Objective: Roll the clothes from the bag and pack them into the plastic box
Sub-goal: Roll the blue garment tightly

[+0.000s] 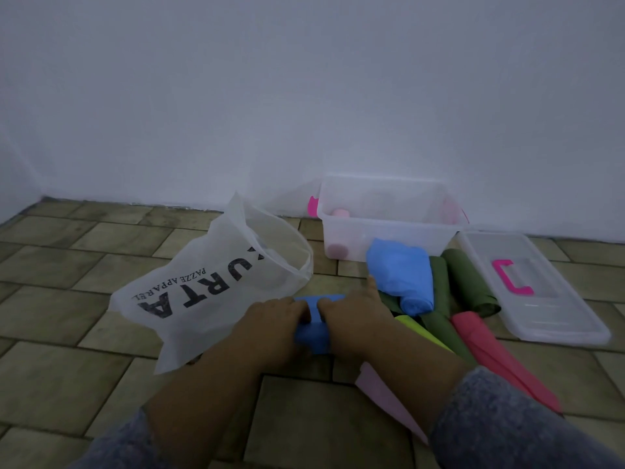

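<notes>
A blue garment lies on the tiled floor in the middle, partly rolled. My left hand and my right hand press on it side by side, fingers curled over the roll. The white bag with black lettering lies open to the left. The clear plastic box stands against the wall, holding a pink roll low at its left end and another pink roll above it. A second blue roll lies just in front of the box.
Right of my hands lie green garments, a yellow-green one, a red one and a pale pink one. The box's clear lid with a pink handle rests on the floor at far right. A white wall runs behind.
</notes>
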